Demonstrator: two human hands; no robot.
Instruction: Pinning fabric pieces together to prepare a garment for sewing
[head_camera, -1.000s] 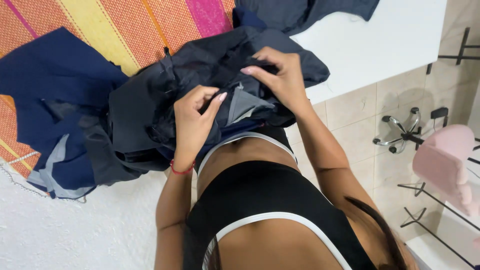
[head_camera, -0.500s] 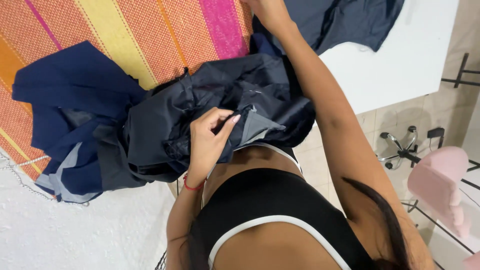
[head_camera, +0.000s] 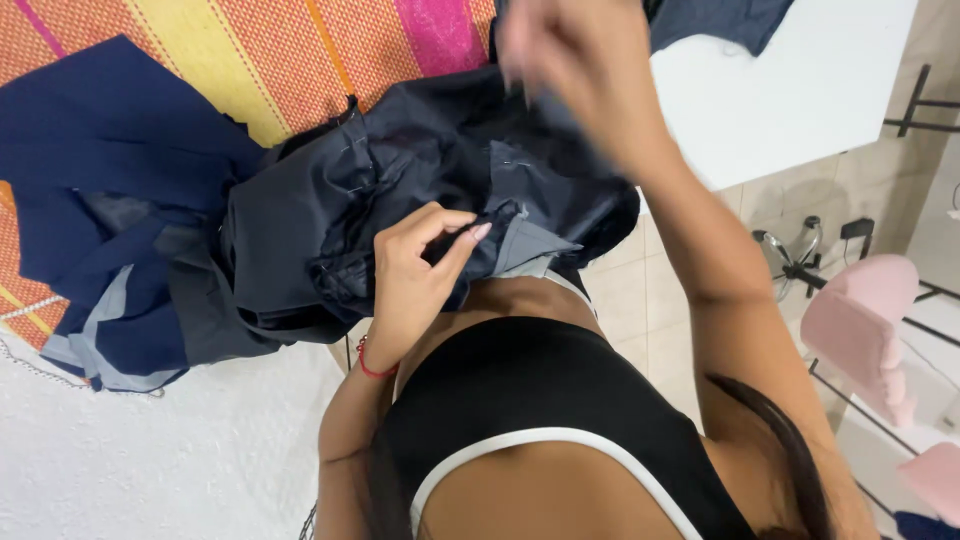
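The heaped dark garment (head_camera: 400, 190) and the navy cloth (head_camera: 110, 170) beside it cover the striped mat (head_camera: 250, 60) near the body. Bare white worktop (head_camera: 790, 90) to the right leaves passage; white textured cloth (head_camera: 150, 460) lies flat lower left.

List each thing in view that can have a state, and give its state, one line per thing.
Dark garment: crumpled, seam pinched.
Navy fabric: spread loosely.
Left hand: pinching the dark garment.
Right hand: raised, blurred.
Striped cloth: lying flat.
Pink chair: unoccupied.
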